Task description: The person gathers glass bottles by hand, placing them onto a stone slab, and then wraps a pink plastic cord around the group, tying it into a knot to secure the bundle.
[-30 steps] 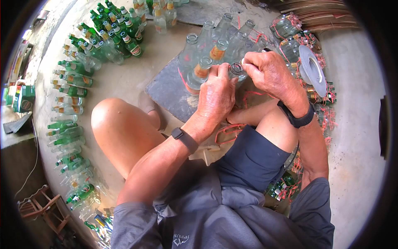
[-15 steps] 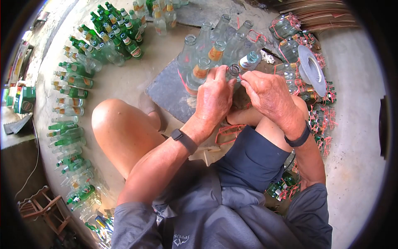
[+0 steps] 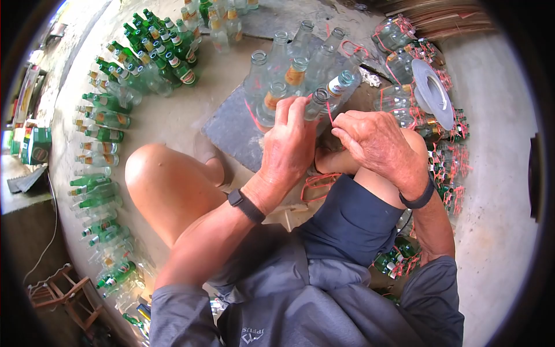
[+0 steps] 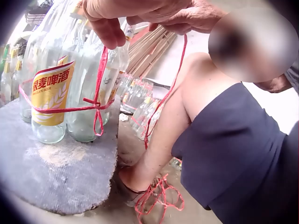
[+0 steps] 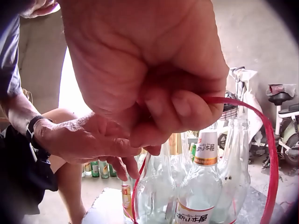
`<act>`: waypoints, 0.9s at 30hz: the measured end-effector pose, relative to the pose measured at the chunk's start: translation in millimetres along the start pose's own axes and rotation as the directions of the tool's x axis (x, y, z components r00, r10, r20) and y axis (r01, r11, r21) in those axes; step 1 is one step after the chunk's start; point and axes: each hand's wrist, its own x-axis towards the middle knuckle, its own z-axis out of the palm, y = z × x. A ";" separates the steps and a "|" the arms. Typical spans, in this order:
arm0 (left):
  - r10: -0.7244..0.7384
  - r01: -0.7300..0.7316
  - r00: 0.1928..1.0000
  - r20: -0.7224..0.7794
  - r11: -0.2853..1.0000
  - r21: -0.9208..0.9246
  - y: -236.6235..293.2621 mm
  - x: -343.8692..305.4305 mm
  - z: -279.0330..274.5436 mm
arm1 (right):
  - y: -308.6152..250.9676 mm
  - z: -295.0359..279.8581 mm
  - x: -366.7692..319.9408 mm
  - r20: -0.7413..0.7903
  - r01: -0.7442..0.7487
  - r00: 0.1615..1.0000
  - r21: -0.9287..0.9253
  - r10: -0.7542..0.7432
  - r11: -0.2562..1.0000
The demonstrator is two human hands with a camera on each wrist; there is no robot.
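Observation:
Clear glass bottles (image 3: 295, 75) stand bunched on a dark slab (image 3: 234, 118), some with yellow labels (image 4: 52, 91). Red plastic twine (image 4: 70, 110) circles them low down and is knotted at the near side. My left hand (image 3: 288, 139) is at the neck of the nearest bottle (image 3: 317, 99). From its fingertips a strand of twine runs down to the knot in the left wrist view. My right hand (image 3: 373, 141), just to the right, pinches a red strand (image 5: 247, 105) between thumb and curled fingers. That strand's tail hangs down beside the leg.
Rows of green and clear bottles (image 3: 107, 118) line the floor at left, with a dense group (image 3: 156, 49) behind. Twine-tied bundles (image 3: 399, 98) stand at right beneath a grey hat (image 3: 432, 92). Loose red twine (image 4: 161, 198) lies by the foot.
My right hand has come down and toward me from beside the bottle neck, uncovering a white-necked bottle and showing a red strand. My left hand has shifted slightly left.

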 end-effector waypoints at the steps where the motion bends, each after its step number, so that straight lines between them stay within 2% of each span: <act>1: 0.002 -0.002 1.000 0.002 1.000 -0.001 2.3 -0.8 -2.0 | -1.0 -1.1 -0.2 -0.001 -0.003 1.000 -0.001 0.003 1.000; 3: 0.185 -0.184 0.982 -0.031 0.982 0.031 6.0 -0.6 -5.4 | -2.2 -2.3 -0.1 0.028 0.029 0.999 0.002 -0.029 1.000; 4: 0.186 -0.185 0.982 -0.030 0.982 0.030 7.5 1.8 -6.3 | -1.3 -1.3 -1.0 0.027 0.028 0.999 0.002 -0.028 1.000; 6: 0.393 -0.397 0.917 0.073 0.917 0.043 8.8 7.1 -7.5 | 0.9 2.0 -2.8 0.058 0.036 0.998 0.003 -0.036 0.999; 10: 0.370 -0.374 0.923 0.102 0.927 0.022 5.6 5.3 -4.3 | -3.6 -7.1 -0.7 0.094 0.025 0.995 0.039 -0.029 0.999; 12: 0.405 -0.406 0.910 0.087 0.914 -0.001 4.6 6.5 -4.9 | -0.3 -11.0 -0.3 0.062 0.052 0.996 0.139 -0.061 0.989; 15: 0.383 -0.385 0.920 0.087 0.923 0.017 3.6 5.7 -5.0 | 4.9 -31.7 0.6 0.133 0.006 0.991 0.128 -0.023 0.992; 17: 0.385 -0.386 0.922 0.053 0.922 0.015 4.9 6.6 -4.4 | 13.5 -38.9 -0.4 0.099 0.003 0.995 0.148 -0.018 0.989; 19: 0.388 -0.388 0.922 0.019 0.922 0.010 6.3 7.5 -4.3 | 18.0 -55.4 1.9 0.162 -0.168 0.978 0.266 0.128 0.949; 21: 0.331 -0.331 0.944 -0.001 0.942 -0.065 6.8 7.7 -5.1 | 28.8 -64.1 1.7 0.139 -0.202 0.976 0.269 0.169 0.942; 25: 0.300 -0.296 0.953 0.029 0.950 -0.099 2.7 7.9 -5.1 | 63.0 -78.4 -0.7 0.087 -0.249 0.969 0.306 0.233 0.919; 27: 0.248 -0.242 0.969 0.008 0.954 -0.177 -0.4 8.2 -2.4 | 78.6 -88.1 -2.8 0.090 -0.342 0.940 0.283 0.330 0.896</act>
